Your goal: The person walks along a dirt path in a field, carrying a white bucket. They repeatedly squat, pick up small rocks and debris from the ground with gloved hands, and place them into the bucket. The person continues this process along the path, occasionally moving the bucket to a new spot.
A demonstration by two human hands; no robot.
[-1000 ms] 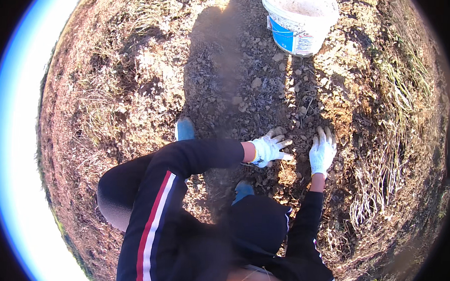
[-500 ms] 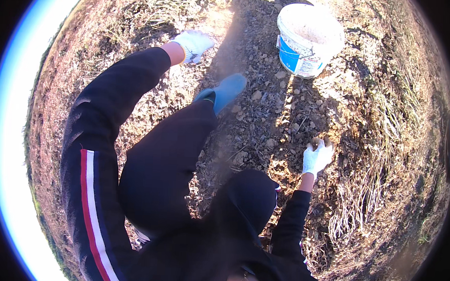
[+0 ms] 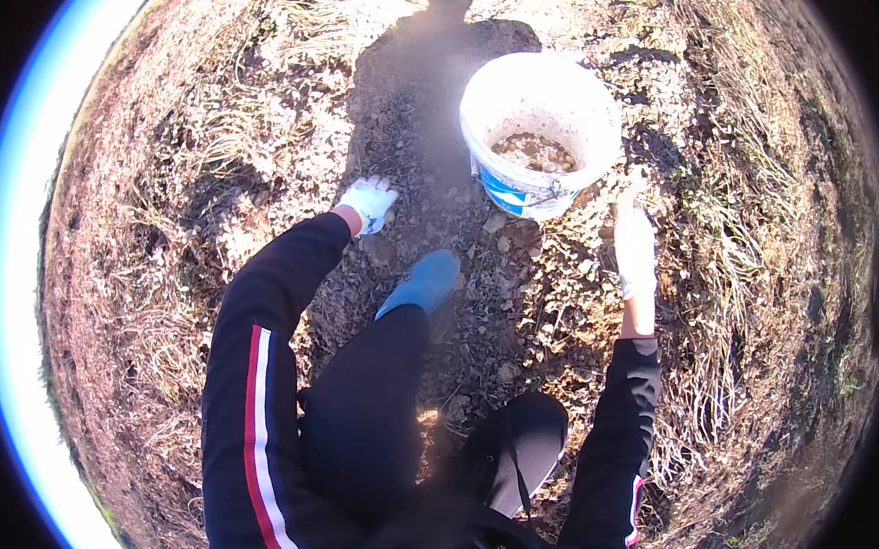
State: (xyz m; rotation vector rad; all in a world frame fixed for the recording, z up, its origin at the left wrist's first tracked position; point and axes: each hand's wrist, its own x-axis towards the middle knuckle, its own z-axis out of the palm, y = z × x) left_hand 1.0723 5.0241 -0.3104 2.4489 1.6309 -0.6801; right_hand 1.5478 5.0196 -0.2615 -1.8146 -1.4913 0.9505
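My left hand, in a white knit glove, rests on the dry soil beside my blue boot. Its fingers are spread and nothing is in them. Just right of the bucket, my white-gloved right hand reaches forward low over the ground. Glare and blur hide its fingers, so whether they hold anything cannot be made out. The white plastic bucket with a blue label stands upright ahead of me. Pale and brownish lumps cover its bottom.
My blue boot is planted between my left hand and the bucket. Dry plant stalks lie along the right, with more withered plants to the left. Loose clods cover the soil.
The bucket now appears nearer and further left. My right hand, earlier curled round a brown lump, has moved forward beside it. My left hand has come down to the soil.
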